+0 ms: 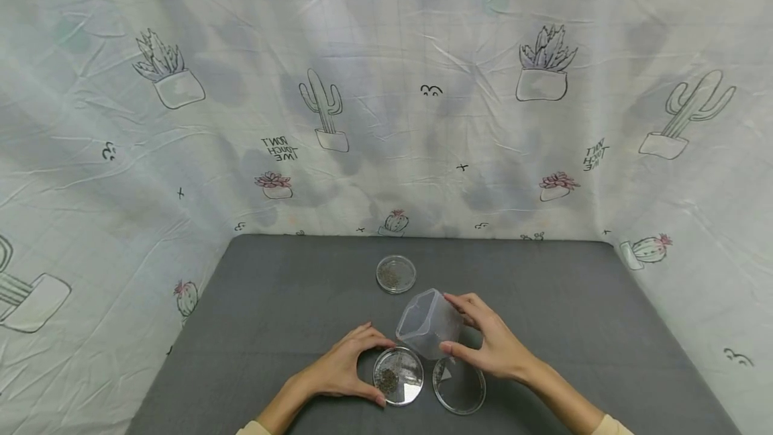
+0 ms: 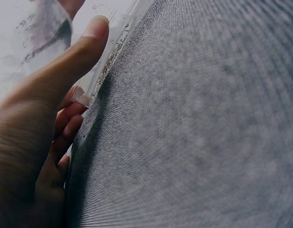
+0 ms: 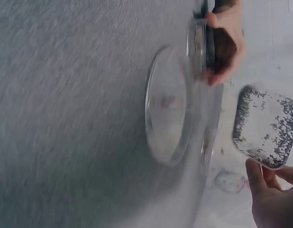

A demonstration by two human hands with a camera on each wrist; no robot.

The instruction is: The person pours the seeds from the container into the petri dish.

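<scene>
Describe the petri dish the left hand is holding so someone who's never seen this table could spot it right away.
On the grey table, look at the near edge, where two round clear dishes sit side by side. It is the left one, the seeded dish, gripped by the left hand. Unlike the empty dish beside it, it holds dark specks, and it lies under the tilted plastic cup.

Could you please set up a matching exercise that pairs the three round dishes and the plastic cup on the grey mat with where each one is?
Things:
1. plastic cup
2. near dish with seeds
3. far dish
4. empty dish

Places:
A. alone, towards the back of the mat
B. tilted in the right hand
C. gripped at the rim by the left hand
D. under the right hand, on the mat

Pairs: 1-B, 2-C, 3-A, 4-D
</scene>
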